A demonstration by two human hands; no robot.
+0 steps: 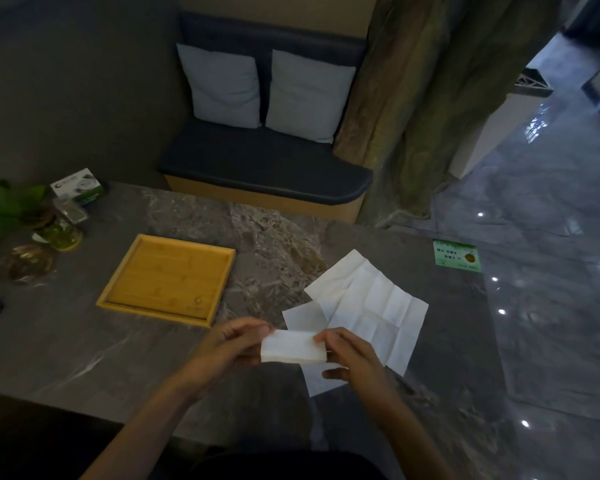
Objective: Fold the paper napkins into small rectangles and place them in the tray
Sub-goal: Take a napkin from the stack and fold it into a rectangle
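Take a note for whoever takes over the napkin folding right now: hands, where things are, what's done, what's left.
Left hand pinches the left end of the folded napkin; right hand pinches its right end. It is held just above the table, already a small rectangle.
Wooden tray sits to the left of the hands with no napkin in it.
Unfolded napkins lie overlapped and flat on the table, beyond and to the right of the hands; the exact count is unclear.
Done: one napkin folded.
Left: set it in the tray, then fold and place the flat ones.
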